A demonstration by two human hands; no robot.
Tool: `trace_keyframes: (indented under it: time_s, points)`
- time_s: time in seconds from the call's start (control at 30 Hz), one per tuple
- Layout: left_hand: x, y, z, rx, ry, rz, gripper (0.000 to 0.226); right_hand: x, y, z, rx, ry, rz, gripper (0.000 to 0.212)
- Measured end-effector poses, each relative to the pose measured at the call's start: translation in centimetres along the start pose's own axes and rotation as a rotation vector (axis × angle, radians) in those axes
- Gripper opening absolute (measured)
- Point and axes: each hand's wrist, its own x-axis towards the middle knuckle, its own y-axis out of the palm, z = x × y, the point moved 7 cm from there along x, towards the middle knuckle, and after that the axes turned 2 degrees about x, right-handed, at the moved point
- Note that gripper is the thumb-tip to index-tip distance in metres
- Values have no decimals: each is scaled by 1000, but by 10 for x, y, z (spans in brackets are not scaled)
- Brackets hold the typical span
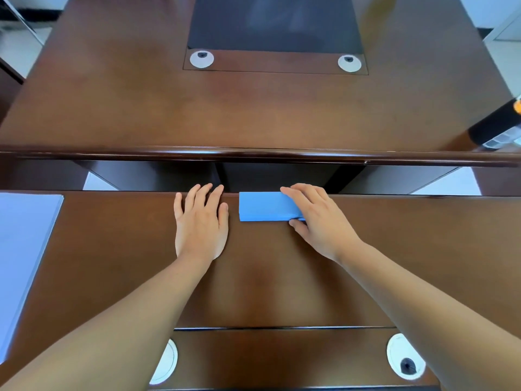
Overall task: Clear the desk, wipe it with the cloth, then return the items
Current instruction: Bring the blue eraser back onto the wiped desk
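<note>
A folded blue cloth (pixel 263 206) lies flat on the near brown desk (pixel 408 249), close to its far edge. My right hand (pixel 315 218) grips the cloth's right end, fingers on top and thumb against its near side. My left hand (pixel 200 218) rests flat on the desk just left of the cloth, palm down, fingers spread to the far edge, holding nothing.
A white sheet or folder (pixel 22 249) lies at the desk's left edge. Across a gap stands a second brown desk (pixel 141 108) with a dark pad (pixel 275 24) and two round cable grommets (pixel 201 59). A black cylinder (pixel 496 125) sits at its right edge.
</note>
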Motion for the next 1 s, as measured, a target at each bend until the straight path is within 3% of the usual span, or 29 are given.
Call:
trace_keyframes:
  time_s: [0.1, 0.2, 0.37, 0.63, 1.0]
  points:
    - [0, -3, 0, -131, 10, 25, 50, -10, -14, 1, -29, 47, 29, 85]
    - [-7, -18, 10, -466, -83, 81, 51, -36, -35, 2, -42, 121, 0, 97]
    - [-70, -58, 1, -693, -130, 142, 46, -94, -56, 1, 35, 184, 26, 96]
    - [-176, -142, -66, -764, -66, 215, 46, -198, -77, 28, 210, 282, 68, 86]
    - [-289, -211, -81, -766, 6, 217, 55, -343, -120, 71, 447, 456, -171, 79]
